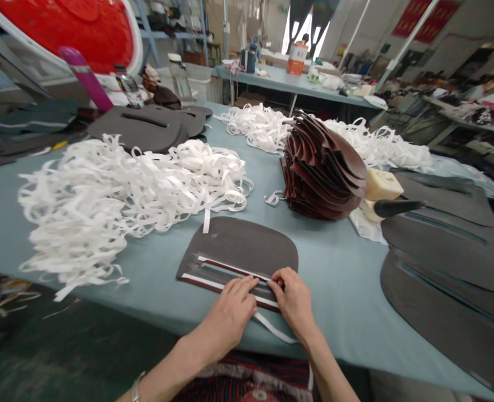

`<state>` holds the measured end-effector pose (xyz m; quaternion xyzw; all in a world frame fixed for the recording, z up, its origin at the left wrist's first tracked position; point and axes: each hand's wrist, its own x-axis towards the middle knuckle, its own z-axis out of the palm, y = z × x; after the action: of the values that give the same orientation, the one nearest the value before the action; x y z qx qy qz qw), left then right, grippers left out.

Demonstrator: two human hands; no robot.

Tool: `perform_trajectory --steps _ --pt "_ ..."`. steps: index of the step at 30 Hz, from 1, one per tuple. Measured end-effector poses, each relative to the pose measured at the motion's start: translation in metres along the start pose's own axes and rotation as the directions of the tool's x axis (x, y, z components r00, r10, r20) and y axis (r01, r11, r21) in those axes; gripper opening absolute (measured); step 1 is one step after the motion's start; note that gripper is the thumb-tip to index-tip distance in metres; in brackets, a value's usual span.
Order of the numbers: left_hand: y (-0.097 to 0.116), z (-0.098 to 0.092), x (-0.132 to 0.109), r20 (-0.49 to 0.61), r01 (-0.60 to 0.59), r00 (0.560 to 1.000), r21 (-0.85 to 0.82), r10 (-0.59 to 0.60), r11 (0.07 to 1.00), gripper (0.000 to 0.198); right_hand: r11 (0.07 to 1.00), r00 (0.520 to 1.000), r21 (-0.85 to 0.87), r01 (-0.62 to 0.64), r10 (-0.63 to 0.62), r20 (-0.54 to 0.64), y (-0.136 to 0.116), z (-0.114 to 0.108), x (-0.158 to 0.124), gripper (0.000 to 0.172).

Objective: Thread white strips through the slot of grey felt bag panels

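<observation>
A dark grey curved panel (pixel 247 237) lies flat on the table in front of me, with a long slot across it. White tape (pixel 222 263) runs along the slot's upper edge, and a second white strip (pixel 200 282) follows the brown lower edge. My left hand (pixel 230 315) rests on the panel below the slot, its fingers stretched out towards the tape. At the slot's right end, my right hand (pixel 293 298) pinches the white tape between thumb and forefinger. A loose white tape tail (pixel 274 329) hangs below the panel between my hands.
A heap of white tape strips (pixel 117 195) covers the table's left. Ahead stands a stack of brown leather pieces (pixel 322 167), beside a cream block-shaped container (pixel 383 185) and a black handle (pixel 399 207). More slotted grey panels (pixel 448 268) overlap at right and lie at back left.
</observation>
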<state>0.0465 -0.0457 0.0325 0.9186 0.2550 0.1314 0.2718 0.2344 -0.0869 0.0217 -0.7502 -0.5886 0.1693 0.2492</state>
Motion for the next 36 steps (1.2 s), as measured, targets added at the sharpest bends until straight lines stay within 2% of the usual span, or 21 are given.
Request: perform_trajectory --steps 4,11,16,22,25,27,29,33,36 --pt "-0.004 0.014 0.001 -0.044 0.002 0.999 0.051 0.000 0.999 0.023 0.999 0.999 0.020 -0.024 0.024 0.023 0.000 -0.002 0.002 0.008" --pt "-0.002 0.010 0.007 0.013 -0.002 1.000 0.047 0.002 0.999 0.021 0.998 0.998 0.059 -0.031 0.029 0.047 0.002 -0.004 0.002 0.009" --pt "-0.001 0.013 0.009 0.056 -0.019 0.998 0.203 0.008 0.979 0.015 1.000 1.000 -0.006 -0.029 0.029 0.010 0.001 -0.001 0.001 0.010" --pt "0.003 0.012 0.015 0.128 -0.043 0.992 0.355 -0.003 0.934 0.022 0.993 0.997 -0.093 -0.075 0.074 -0.017 -0.007 0.002 0.003 0.009" --pt "0.007 0.011 0.019 0.157 -0.055 0.988 0.399 -0.009 0.915 0.027 0.990 0.991 -0.061 -0.129 0.130 0.019 -0.006 0.001 0.005 0.002" --pt "0.008 0.011 0.020 0.167 -0.063 0.986 0.420 -0.009 0.905 0.028 0.988 0.987 -0.026 -0.150 0.152 0.060 -0.002 -0.001 0.006 0.011" --pt "0.008 0.012 0.020 0.179 -0.076 0.984 0.431 -0.003 0.899 0.027 0.989 0.984 0.008 -0.150 0.148 0.102 0.002 -0.005 0.007 0.016" --pt "0.006 0.014 0.019 0.175 -0.079 0.984 0.431 0.002 0.899 0.026 0.981 0.971 0.107 -0.162 0.139 0.194 0.009 -0.010 0.008 0.010" --pt "0.003 0.017 0.018 0.150 -0.068 0.989 0.417 0.006 0.906 0.026 0.989 0.978 0.079 -0.128 0.113 0.178 0.010 -0.008 0.009 0.011"
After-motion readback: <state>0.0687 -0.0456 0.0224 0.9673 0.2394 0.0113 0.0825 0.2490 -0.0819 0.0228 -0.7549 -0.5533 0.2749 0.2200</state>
